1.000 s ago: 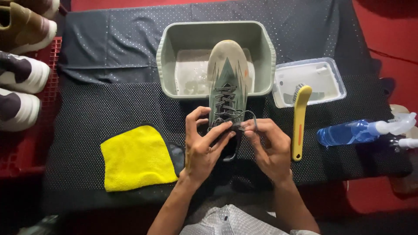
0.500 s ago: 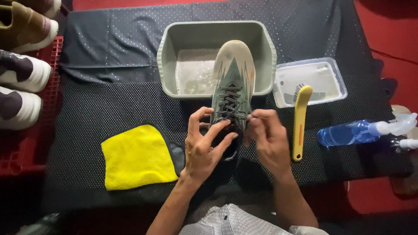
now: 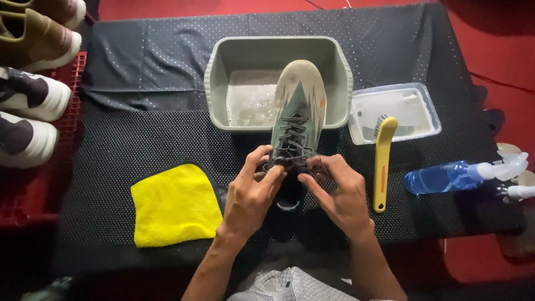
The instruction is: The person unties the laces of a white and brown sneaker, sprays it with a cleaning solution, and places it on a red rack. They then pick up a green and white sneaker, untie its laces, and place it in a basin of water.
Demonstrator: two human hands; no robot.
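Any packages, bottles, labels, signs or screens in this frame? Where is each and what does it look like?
Spray bottle: lying on its side at the table's right edge, clear blue body, white trigger head.
Plastic container: right of the grey basin, shallow, clear, rectangular.
No signs or screens show.

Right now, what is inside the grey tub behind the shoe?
The grey tub holds shallow foamy water at its bottom. The toe of the grey-green shoe rests over its front rim and covers the tub's right part, so whatever lies there is hidden.
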